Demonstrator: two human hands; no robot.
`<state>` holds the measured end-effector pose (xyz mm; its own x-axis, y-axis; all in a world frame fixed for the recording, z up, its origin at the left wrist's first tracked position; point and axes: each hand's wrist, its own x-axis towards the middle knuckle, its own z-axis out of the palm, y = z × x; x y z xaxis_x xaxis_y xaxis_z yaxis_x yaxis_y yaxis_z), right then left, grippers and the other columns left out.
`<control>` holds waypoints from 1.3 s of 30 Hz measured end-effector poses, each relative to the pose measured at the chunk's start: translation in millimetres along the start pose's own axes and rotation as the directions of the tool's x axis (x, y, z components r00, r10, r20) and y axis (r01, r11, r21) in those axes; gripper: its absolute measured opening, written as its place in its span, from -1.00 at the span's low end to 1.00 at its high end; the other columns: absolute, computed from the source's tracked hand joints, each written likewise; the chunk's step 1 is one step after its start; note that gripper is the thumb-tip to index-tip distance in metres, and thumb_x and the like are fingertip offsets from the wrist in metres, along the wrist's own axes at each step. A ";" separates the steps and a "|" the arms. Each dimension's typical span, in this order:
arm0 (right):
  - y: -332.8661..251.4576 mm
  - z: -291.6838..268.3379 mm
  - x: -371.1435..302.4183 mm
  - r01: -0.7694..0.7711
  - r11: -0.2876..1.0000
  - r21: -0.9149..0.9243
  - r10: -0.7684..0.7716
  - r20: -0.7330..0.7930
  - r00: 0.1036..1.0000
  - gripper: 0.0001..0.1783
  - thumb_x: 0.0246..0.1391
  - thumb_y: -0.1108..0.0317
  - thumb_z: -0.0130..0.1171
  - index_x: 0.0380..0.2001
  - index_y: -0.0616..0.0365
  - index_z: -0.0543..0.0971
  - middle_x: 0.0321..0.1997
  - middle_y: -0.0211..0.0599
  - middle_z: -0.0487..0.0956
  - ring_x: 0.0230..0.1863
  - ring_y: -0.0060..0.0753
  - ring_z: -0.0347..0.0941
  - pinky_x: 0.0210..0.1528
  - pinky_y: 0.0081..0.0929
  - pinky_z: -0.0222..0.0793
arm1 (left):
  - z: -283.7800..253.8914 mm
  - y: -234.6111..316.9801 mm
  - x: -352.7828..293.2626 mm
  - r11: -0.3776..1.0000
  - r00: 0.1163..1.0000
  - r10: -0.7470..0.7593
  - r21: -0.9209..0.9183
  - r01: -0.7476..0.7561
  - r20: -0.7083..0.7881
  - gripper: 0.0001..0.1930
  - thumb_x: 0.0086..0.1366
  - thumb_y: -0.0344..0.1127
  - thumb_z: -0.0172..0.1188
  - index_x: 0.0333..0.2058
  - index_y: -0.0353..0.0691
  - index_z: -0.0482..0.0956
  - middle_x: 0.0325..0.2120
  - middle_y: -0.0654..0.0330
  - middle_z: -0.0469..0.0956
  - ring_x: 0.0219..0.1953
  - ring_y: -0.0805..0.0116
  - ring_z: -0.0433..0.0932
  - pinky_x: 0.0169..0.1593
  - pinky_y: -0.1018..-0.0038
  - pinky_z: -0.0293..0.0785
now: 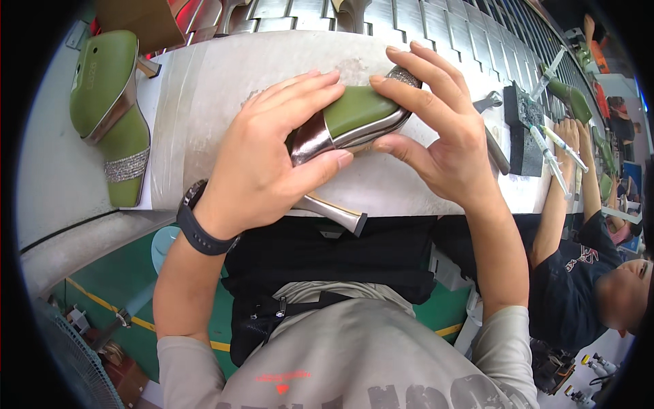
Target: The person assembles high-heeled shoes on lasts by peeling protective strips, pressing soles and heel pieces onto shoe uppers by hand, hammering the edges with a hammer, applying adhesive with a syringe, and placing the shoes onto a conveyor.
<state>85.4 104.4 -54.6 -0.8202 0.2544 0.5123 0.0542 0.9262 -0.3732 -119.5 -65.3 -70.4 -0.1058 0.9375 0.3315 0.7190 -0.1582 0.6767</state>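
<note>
A green high-heeled sandal (357, 109) with a metallic bronze band and a glittery toe strap is held above the bench, its toe pointing to the upper right. My left hand (262, 153) wraps round its heel end, thumb on the bronze band; the slim metallic heel sticks out below that hand. At the toe, my right hand (443, 126) curls over the glittery strap, with its thumb against the sole's lower edge. Part of the sandal is hidden behind my left fingers. A matching green sandal (105, 88) lies at the far left of the bench.
Along the back of the pale bench (197, 109) runs a slatted metal conveyor (436, 24). A dark block (523, 140) with syringes (548, 160) beside it and a wrench (488, 102) are at the right. Beyond them, a co-worker's arms (555, 211) reach toward green shoes.
</note>
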 end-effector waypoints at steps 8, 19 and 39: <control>-15.9 -12.5 11.1 -0.176 0.984 0.032 0.171 0.117 0.978 -0.39 -0.18 0.26 0.64 0.04 0.07 0.74 0.31 -0.10 0.60 0.47 0.18 0.35 0.43 0.01 0.32 | -0.1 3.2 2.1 0.999 1.000 -0.018 0.031 0.017 0.016 -0.30 0.08 -0.36 0.44 0.25 -0.36 0.58 0.29 -0.07 0.56 0.40 -0.07 0.45 0.45 0.11 0.31; -29.9 -11.6 50.0 -0.238 0.971 -0.030 0.231 0.382 0.895 -0.40 -0.22 0.33 0.62 -0.03 0.18 0.65 0.07 -0.06 0.67 0.35 0.17 0.44 0.38 -0.06 0.35 | 7.2 6.3 5.6 0.997 0.999 0.028 0.074 -0.026 -0.030 -0.23 0.01 -0.37 0.47 0.27 -0.39 0.53 0.28 -0.11 0.54 0.36 -0.10 0.48 0.41 0.11 0.34; 46.3 -30.4 -81.8 -0.465 0.794 -0.391 0.437 -0.163 0.884 -0.42 -0.01 0.65 0.13 0.14 0.15 0.66 -0.05 -0.04 0.57 -0.01 0.05 0.51 0.08 -0.08 0.47 | 5.3 44.5 23.4 0.998 0.979 -0.057 0.052 0.048 0.198 -0.02 0.14 -0.29 0.53 0.47 -0.36 0.22 0.24 -0.25 0.52 0.28 -0.15 0.54 0.37 0.22 0.39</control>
<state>172.4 134.9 -90.3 -0.6089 0.6754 0.4162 0.6470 0.7263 -0.2321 -86.3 -48.7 -36.0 -0.0088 0.9878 0.1558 0.7476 -0.0970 0.6570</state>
